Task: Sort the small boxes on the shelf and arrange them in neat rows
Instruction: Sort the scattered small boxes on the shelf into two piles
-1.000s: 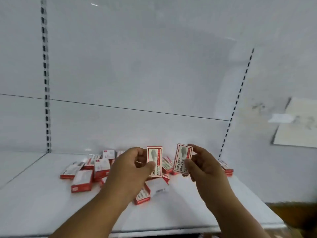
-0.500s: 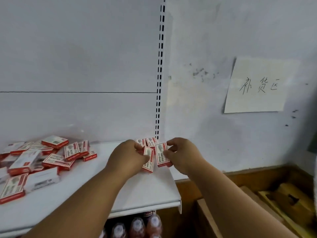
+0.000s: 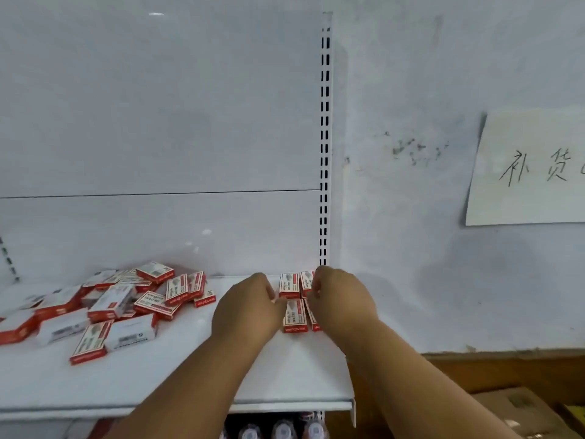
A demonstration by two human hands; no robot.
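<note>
Left hand [image 3: 250,307] fingertips on front-left box [image 3: 295,315], lower centre; right hand [image 3: 340,299] pinching neighbour box [image 3: 313,316], grip partly hidden. Back pair [image 3: 289,285] set. Loose pile [image 3: 120,304] lower left. Risk: nudge skews row; right box near shelf [image 3: 285,381] end, may slip off.

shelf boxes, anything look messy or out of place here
Yes. The pile of red and white boxes on the left of the white shelf is jumbled: boxes lie at mixed angles, some overlapping or tipped on edge. By the right end, four boxes already sit in tidy rows between the left hand and right hand.
</note>
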